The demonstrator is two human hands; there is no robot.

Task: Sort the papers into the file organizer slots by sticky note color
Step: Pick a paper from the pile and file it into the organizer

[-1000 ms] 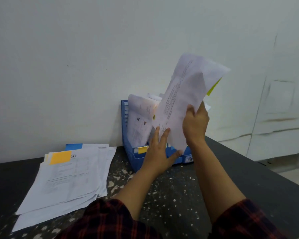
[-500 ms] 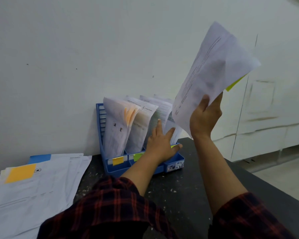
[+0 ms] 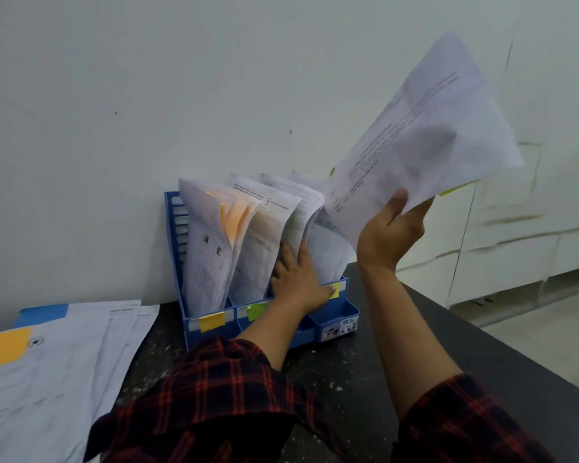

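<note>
My right hand (image 3: 390,233) grips the yellow-tagged sheet (image 3: 425,142) above the organizer (image 3: 335,315); my left hand (image 3: 298,279), fingers straight, parts the filed papers (image 3: 328,248). Recommend lowering edge-first into that gap.

organizer (image 3: 208,332) against wall (image 3: 114,128), paper pile (image 3: 47,379) left

Blue file organizer (image 3: 335,320) stood against wall, slots tagged with orange, green, yellow notes, filled with leaning sheets | white printed paper (image 3: 425,142) with yellow-green sticky note (image 3: 455,188) was held raised, tilted, right of organizer | loose paper stack (image 3: 57,365), orange note on top, lay flat at left
</note>
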